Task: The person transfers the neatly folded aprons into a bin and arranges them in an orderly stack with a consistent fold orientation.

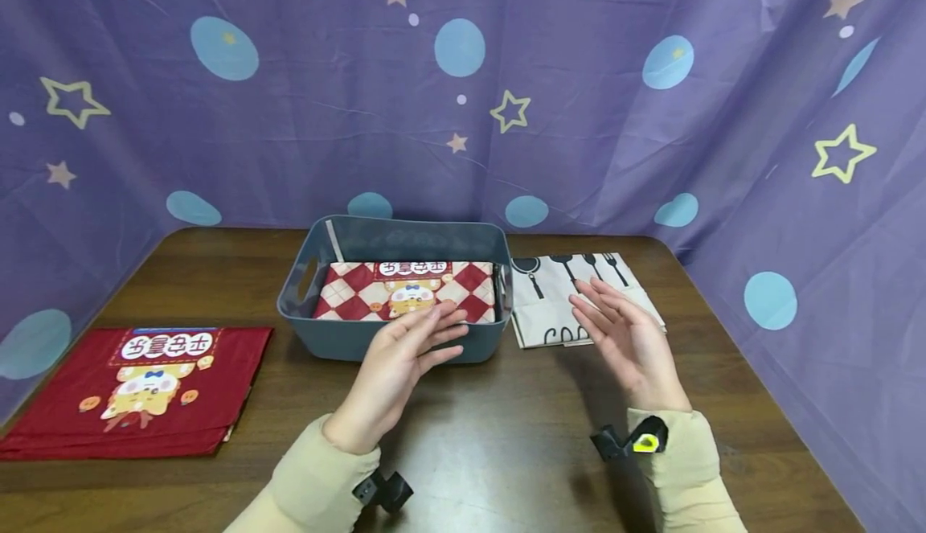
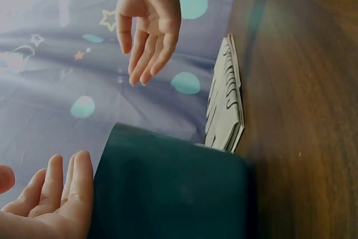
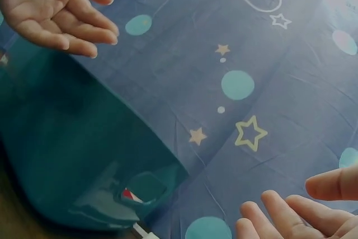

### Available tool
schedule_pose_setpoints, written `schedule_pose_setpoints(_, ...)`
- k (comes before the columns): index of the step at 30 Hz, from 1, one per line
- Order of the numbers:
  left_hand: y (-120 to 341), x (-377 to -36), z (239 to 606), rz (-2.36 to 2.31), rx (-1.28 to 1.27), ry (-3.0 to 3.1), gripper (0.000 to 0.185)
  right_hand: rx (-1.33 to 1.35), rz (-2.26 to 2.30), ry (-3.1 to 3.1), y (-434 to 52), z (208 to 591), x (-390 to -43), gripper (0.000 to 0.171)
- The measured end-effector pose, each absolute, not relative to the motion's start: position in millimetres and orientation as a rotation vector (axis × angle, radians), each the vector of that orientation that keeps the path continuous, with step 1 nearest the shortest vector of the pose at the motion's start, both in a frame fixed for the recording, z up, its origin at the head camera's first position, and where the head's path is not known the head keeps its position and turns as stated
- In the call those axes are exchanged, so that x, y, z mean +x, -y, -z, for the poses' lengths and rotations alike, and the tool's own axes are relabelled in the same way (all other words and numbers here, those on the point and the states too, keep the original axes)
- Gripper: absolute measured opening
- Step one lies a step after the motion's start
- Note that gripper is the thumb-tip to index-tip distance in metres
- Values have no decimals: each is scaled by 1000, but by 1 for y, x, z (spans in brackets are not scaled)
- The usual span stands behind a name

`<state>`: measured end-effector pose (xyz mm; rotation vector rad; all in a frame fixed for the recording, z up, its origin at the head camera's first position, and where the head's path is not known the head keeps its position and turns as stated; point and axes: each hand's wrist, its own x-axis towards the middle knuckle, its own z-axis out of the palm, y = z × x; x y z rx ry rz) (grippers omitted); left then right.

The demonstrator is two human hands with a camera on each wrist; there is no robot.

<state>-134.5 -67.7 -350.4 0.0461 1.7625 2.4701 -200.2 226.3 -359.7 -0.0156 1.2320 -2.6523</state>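
Head view, left hand (image 1: 402, 356) fingers straight, empty, right hand (image 1: 622, 338) likewise

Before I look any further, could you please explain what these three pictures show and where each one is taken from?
They show a person's two bare hands, filmed by three cameras. The large picture comes from a head camera looking down; the other two come from cameras strapped on the wrists. The left hand and right hand hover open, palms facing each other, holding nothing. On the wooden table stands a grey basket with a red checked folded cloth inside. A red folded cloth lies to the left, and a white cloth with utensil prints lies right of the basket.
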Motion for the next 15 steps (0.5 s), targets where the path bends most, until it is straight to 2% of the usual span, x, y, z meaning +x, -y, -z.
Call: schedule_pose_setpoints(15, 42, -138, 356, -2393, 83, -1823, 40, 40, 2659, -1325, -239, 365, -204, 21)
